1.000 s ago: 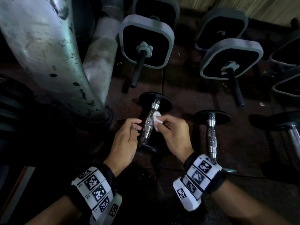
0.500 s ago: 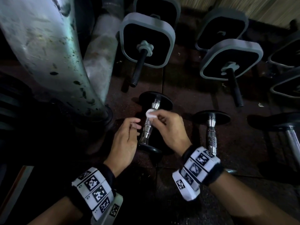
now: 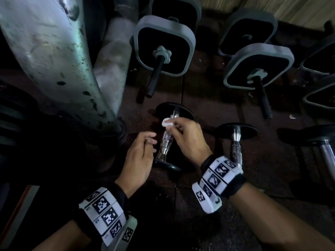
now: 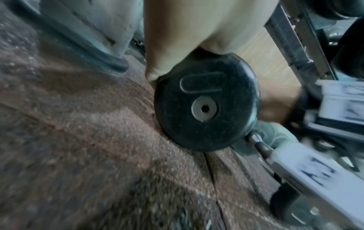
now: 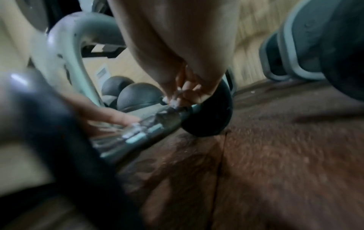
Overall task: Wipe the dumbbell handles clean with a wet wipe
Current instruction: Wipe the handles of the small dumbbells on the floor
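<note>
Right hand (image 3: 188,140): pinching a small white wipe (image 3: 167,122) in curled fingertips, holding it against the upper end of the handle (image 3: 167,140), just below the far plate.
Left hand (image 3: 140,156): hovering just left of the handle, fingers loosely bent and holding nothing; whether the tips are touching the chrome, cannot tell.
Dumbbell (image 4: 206,112): lying on the rubber floor (image 3: 208,109) between both hands, black round plates at each end, knurled chrome handle showing mid-length.
Second dumbbell (image 3: 236,142): lying beside the right wrist, near end hiding under the wristband.
Pipe (image 3: 54,57): pale, chipped, standing at the left.
Square weights (image 3: 163,46): sitting further back.
</note>
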A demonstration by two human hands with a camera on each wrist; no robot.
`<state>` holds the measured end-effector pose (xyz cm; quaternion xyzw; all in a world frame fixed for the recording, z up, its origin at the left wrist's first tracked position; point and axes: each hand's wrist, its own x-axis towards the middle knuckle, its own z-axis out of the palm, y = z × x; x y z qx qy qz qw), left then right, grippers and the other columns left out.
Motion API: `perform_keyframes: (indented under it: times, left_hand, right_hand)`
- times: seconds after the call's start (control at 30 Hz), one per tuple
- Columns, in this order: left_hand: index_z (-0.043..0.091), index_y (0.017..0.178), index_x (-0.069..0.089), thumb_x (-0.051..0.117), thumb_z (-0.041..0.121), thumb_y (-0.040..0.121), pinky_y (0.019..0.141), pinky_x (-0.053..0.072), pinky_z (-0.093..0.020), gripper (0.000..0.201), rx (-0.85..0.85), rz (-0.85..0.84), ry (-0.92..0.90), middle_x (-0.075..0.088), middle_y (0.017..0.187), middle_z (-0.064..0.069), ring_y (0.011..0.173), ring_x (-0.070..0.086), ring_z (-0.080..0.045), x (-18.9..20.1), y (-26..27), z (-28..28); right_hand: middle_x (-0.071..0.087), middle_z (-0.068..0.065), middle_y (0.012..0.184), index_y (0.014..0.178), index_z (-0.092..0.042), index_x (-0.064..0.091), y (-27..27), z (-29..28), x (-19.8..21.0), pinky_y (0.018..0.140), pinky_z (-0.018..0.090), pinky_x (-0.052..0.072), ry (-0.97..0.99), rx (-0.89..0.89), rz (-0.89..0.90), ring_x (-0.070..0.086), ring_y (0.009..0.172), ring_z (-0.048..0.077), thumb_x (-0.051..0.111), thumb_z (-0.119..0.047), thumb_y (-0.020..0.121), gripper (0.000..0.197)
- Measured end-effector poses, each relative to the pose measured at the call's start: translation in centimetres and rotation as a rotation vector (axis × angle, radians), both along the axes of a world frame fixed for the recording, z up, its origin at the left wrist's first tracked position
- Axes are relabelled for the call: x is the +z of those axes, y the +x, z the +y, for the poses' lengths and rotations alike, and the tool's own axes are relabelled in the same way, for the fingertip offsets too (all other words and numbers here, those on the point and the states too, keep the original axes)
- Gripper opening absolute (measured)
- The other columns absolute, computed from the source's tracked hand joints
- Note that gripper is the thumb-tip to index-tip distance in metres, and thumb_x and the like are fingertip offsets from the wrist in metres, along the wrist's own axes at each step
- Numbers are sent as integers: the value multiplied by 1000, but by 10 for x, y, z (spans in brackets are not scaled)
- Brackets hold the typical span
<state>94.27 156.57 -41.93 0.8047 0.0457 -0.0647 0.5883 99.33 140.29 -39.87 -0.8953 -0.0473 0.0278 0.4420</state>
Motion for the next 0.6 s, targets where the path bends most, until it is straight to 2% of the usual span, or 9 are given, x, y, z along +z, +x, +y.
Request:
perform_keyframes:
  times: [0.07, 0.13, 0.2, 0.23, 0.33, 0.4, 0.47, 0.53, 0.6]
  left_hand:
    - [20, 118, 56, 46, 10, 101, 78, 42, -6, 22, -10, -21, 24, 62, 104, 3, 91, 63, -5, -1, 4, 3]
    - [21, 117, 58, 52, 11, 99, 92, 47, -21, 22, -6, -20, 51, 64, 105, 3, 99, 62, -11, -5, 7, 8]
    - [27, 113, 62, 57, 19, 94, 98, 48, -34, 21, 22, 17, 51, 66, 106, 4, 102, 63, -14, -5, 7, 15]
    - [31, 111, 63, 59, 23, 92, 99, 49, -34, 21, 29, 39, 34, 67, 108, 5, 103, 64, -12, -2, 7, 18]
    - [28, 115, 66, 65, 13, 94, 100, 48, -23, 26, -128, 100, -56, 71, 113, 5, 107, 65, -3, 18, 5, 26]
    - [20, 121, 66, 63, 9, 93, 99, 48, -19, 30, -315, 152, -166, 72, 115, 5, 110, 65, -4, 35, 8, 30]
    - [15, 121, 67, 64, 9, 93, 93, 50, -17, 30, -420, 199, -221, 74, 111, 1, 107, 67, -6, 44, 14, 30]
    - [14, 109, 71, 64, 8, 93, 80, 55, -21, 18, -360, 147, -144, 76, 99, -2, 92, 69, -7, 41, 25, 27]
    - [14, 95, 72, 67, 8, 92, 69, 58, -32, 9, -186, 38, -21, 75, 84, -3, 76, 70, -12, 26, 42, 26]
  right_hand:
    - [72, -12, 109, 104, -19, 77, -16, 0, 5, 84, 2, 38, -25, 215, 72, 59, 92, -17, 66, -13, 95, 15]
    - [71, -16, 98, 103, -18, 77, -28, 0, 10, 80, 3, 39, -70, 399, 181, 59, 86, -17, 66, -14, 95, 14]
    - [71, -18, 95, 106, -17, 77, -32, -2, 14, 79, 5, 41, -79, 444, 222, 60, 83, -15, 66, -15, 95, 15]
    - [72, -17, 98, 108, -17, 77, -33, -3, 15, 80, 6, 42, -51, 427, 223, 61, 85, -13, 66, -15, 96, 16]
    - [74, 0, 94, 110, -12, 74, -42, -4, 14, 83, 21, 50, 271, 242, 280, 65, 85, 4, 63, -11, 98, 16]
    - [68, 11, 83, 111, -10, 70, -48, -2, 11, 73, 22, 50, 529, 100, 342, 60, 75, 11, 61, -9, 98, 15]
    - [64, 11, 80, 110, -12, 65, -52, 5, 9, 65, 21, 48, 684, -15, 380, 57, 68, 11, 61, -9, 98, 13]
    - [62, 10, 79, 109, -13, 64, -51, 9, 8, 60, 19, 46, 733, -180, 351, 56, 63, 9, 62, -11, 98, 12]
    - [65, 2, 81, 110, -18, 65, -49, 10, 6, 61, 17, 46, 636, -367, 262, 57, 66, 4, 61, -15, 99, 12]
